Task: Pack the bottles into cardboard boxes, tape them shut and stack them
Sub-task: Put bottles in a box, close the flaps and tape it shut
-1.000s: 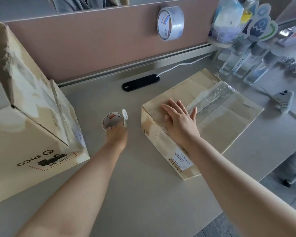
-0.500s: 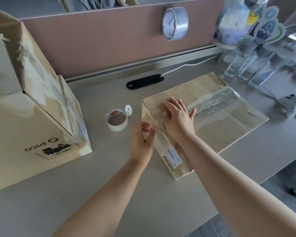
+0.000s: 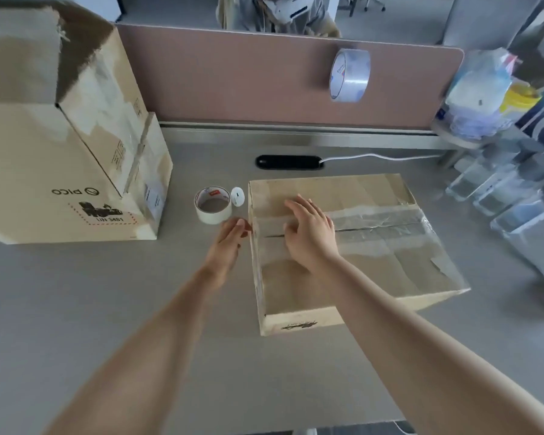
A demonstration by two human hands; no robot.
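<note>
Your right hand (image 3: 310, 235) lies flat, fingers spread, on the taped cardboard box (image 3: 390, 271); your left hand (image 3: 228, 246) is open, fingertips at the box's left edge, just below the tape roll (image 3: 213, 205).

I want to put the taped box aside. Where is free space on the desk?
Free: the near desk in front of the big box. Crowded: the bottles on the right, and the tape roll beside the left hand.

large box (image 3: 76, 171) upside-down "PICO", perhaps "UN 3481"
</note>
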